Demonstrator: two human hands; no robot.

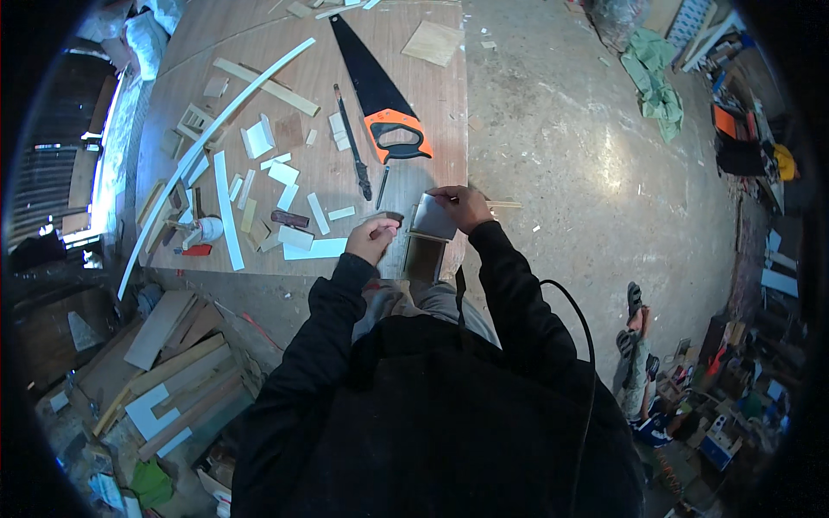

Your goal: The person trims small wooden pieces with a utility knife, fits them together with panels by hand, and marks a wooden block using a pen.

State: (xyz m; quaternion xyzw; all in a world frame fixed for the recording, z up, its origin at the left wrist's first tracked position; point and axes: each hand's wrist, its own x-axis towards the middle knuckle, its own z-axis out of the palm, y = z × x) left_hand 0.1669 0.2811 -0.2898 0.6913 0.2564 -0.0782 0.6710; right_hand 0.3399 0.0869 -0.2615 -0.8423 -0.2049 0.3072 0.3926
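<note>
A small box-like piece of thin panels stands at the table's near edge, with a pale grey panel [434, 217] above and a brown, open-looking part [425, 259] below. My right hand [466, 209] closes on the upper right corner of the pale panel. From behind that hand a thin wooden strip [505, 205] sticks out to the right. Left of the box, my left hand [371, 242] is closed in a pinch; what its fingertips hold, if anything, is too small to make out. Beyond it lie a pencil-like stick [382, 187] and a long dark tool [351, 142].
An orange-handled handsaw [399, 134] lies on the wooden table [285, 52]. White and wooden offcuts, a long bent white strip [220, 129] and a small white pot [208, 229] cover its left side. Boards [186, 380] pile below left. Another person's legs [637, 345] show at right.
</note>
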